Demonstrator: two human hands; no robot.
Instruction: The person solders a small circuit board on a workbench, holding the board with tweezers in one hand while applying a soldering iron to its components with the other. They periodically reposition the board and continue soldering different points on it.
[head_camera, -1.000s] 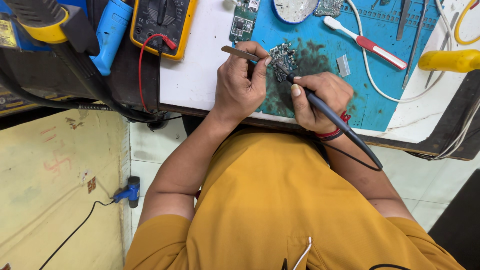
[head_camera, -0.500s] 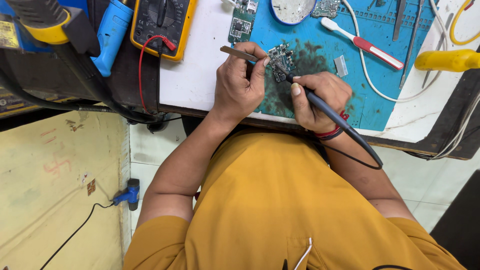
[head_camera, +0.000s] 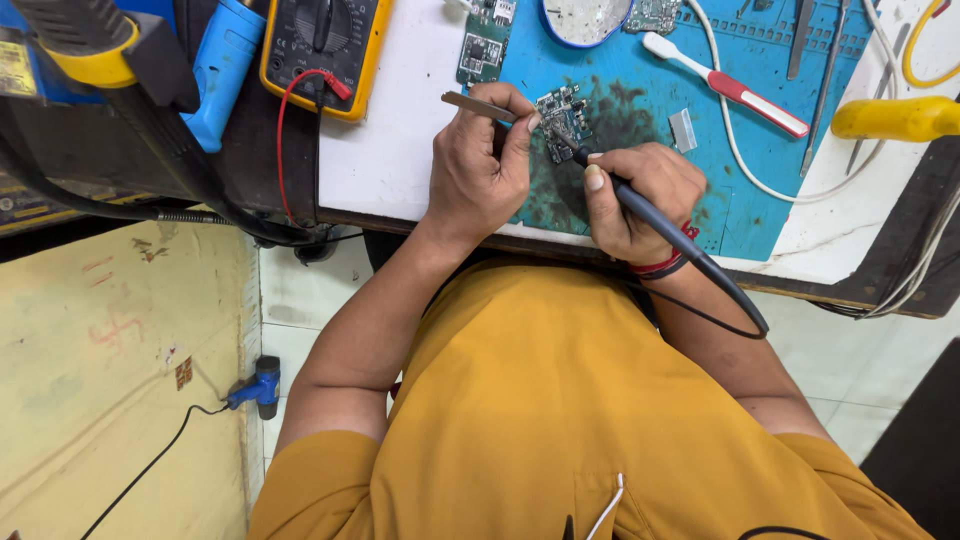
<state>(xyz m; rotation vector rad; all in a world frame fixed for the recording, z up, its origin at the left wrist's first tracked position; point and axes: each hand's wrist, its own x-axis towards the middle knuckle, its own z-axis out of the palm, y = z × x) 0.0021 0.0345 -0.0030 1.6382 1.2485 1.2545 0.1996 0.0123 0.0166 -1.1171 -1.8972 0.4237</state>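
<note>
A small green circuit board (head_camera: 563, 117) lies on a stained blue work mat (head_camera: 745, 190). My left hand (head_camera: 482, 170) grips metal tweezers (head_camera: 478, 105), their tips at the board's left edge. My right hand (head_camera: 632, 195) holds a dark soldering iron (head_camera: 650, 215) like a pen, its tip touching the board. The iron's black cable runs back over my right wrist, which wears a red band.
A yellow multimeter (head_camera: 322, 45) with a red lead sits at the back left, beside a blue tool (head_camera: 222, 70). A second green board (head_camera: 482, 45), a round tin (head_camera: 588, 15), a red and white brush (head_camera: 725, 85), a yellow handle (head_camera: 895, 118) and white cables lie around the mat.
Both hands stay on the board. The view has shifted slightly, with nothing else visibly moved.
</note>
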